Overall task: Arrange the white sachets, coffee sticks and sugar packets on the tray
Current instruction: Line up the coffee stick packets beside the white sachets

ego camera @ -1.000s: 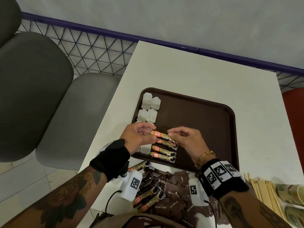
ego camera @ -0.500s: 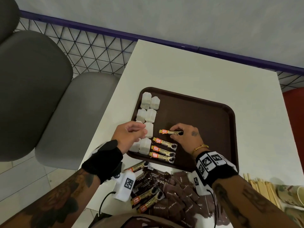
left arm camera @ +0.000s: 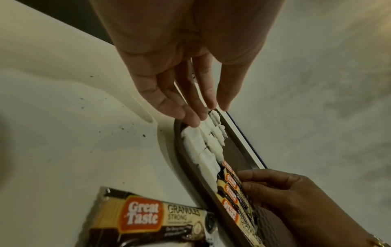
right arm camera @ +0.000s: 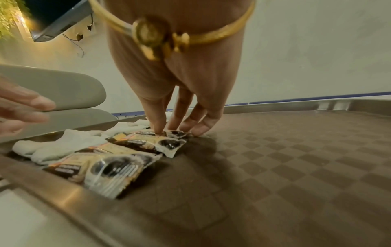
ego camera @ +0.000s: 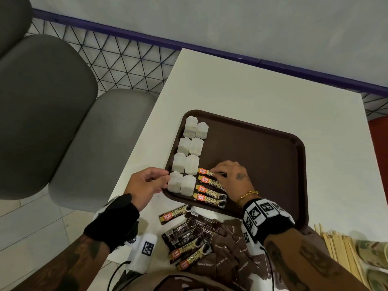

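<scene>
A brown tray (ego camera: 262, 164) lies on the white table. White sachets (ego camera: 190, 156) fill two columns along its left side. Several coffee sticks (ego camera: 210, 191) lie stacked beside the nearest sachets. My right hand (ego camera: 228, 175) presses its fingertips down on the farthest stick (ego camera: 206, 171), which lies flat; the right wrist view shows the same right hand (right arm camera: 180, 120) over the sticks (right arm camera: 118, 165). My left hand (ego camera: 147, 183) sits at the tray's left rim with straight fingers (left arm camera: 190, 107) touching the sachets (left arm camera: 203, 147). Loose coffee sticks (ego camera: 184, 242) and brown sugar packets (ego camera: 226, 255) lie on the table near me.
Wooden stirrers (ego camera: 336, 246) and paper cups (ego camera: 373, 253) are at the near right. Grey chairs (ego camera: 100, 148) stand past the table's left edge. The tray's right part is bare. One loose stick (left arm camera: 148, 215) lies just outside the tray's near rim.
My right hand carried the coffee stick down and left until it lay beside the sachets above the other sticks. My left hand let go of it and drew back to the tray's left rim.
</scene>
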`<act>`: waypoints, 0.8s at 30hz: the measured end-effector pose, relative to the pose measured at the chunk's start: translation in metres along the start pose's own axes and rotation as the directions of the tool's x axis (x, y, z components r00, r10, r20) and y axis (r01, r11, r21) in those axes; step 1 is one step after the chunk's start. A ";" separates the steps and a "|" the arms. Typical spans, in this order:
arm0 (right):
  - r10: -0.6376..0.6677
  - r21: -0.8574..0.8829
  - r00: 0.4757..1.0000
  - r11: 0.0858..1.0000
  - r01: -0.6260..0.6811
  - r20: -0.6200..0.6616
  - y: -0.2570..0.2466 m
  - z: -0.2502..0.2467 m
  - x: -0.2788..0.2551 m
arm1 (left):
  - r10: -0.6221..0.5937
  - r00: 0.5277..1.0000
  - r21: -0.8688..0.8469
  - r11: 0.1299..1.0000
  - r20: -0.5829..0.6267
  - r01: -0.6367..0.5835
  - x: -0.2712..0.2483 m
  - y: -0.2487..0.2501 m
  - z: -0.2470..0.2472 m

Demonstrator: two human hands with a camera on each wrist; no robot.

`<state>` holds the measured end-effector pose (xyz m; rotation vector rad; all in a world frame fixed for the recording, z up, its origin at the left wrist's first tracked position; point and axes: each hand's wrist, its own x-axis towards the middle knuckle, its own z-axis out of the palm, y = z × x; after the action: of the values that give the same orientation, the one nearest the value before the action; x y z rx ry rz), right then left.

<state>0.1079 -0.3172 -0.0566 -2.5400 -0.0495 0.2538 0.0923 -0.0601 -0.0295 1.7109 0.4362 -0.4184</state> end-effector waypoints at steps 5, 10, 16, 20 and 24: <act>0.000 -0.070 1.000 0.998 0.000 0.007 0.001 -0.006 -0.003 | 0.014 1.000 -0.006 1.000 -0.019 -0.014 0.001 0.001 -0.002; -0.089 -0.065 0.996 0.994 0.089 0.012 -0.003 -0.007 -0.010 | 0.033 0.999 0.040 0.999 -0.016 -0.033 0.002 0.001 -0.003; -0.137 -0.108 0.983 0.983 0.151 0.123 -0.002 0.000 -0.012 | 0.077 0.986 0.354 0.927 0.145 -0.124 -0.007 -0.001 0.000; -0.150 -0.111 0.982 0.980 0.163 0.114 0.000 0.002 -0.017 | 0.088 0.962 0.552 0.804 0.257 -0.221 -0.019 -0.005 0.004; -0.213 -0.080 0.977 0.974 0.214 0.025 -0.011 -0.002 -0.025 | 0.070 0.947 0.675 0.685 0.313 -0.274 -0.024 -0.011 0.005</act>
<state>0.0845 -0.3117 -0.0443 -2.5879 -0.3442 0.1909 0.0655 -0.0642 -0.0276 2.3868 -0.1313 -0.7317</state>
